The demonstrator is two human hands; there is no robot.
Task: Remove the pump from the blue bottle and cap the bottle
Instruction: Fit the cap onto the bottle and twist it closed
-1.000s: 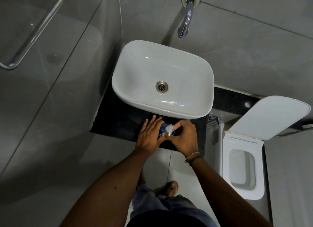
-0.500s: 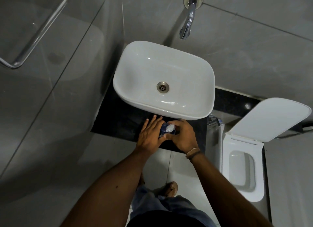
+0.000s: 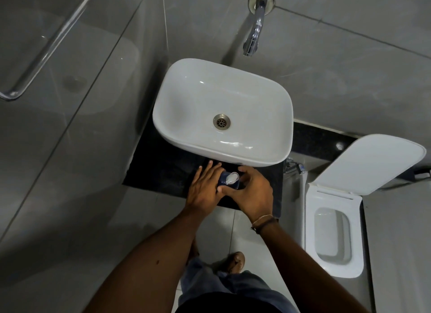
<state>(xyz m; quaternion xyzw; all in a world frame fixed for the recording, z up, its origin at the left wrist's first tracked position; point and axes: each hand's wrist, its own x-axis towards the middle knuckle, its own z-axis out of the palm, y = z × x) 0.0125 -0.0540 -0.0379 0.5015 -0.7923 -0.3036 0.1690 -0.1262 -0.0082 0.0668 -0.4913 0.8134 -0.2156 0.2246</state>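
The blue bottle point(image 3: 223, 181) stands on the black counter point(image 3: 163, 168) just in front of the basin, mostly hidden between my hands. Its white pump head point(image 3: 232, 178) shows on top, seen from above. My left hand point(image 3: 205, 189) lies against the bottle's left side with fingers stretched toward the basin. My right hand point(image 3: 253, 192) curls around the bottle's right side, thumb under the pump and fingers beyond it. I see no separate cap.
A white basin point(image 3: 256, 102) sits on the counter under a chrome wall tap point(image 3: 255, 30). A white toilet point(image 3: 333, 231) with raised lid stands to the right. A glass panel with a bar handle point(image 3: 46, 44) is at left.
My right hand's fingers have shifted around the pump head, which has turned slightly. The left hand stays against the bottle. The view has shifted a little.
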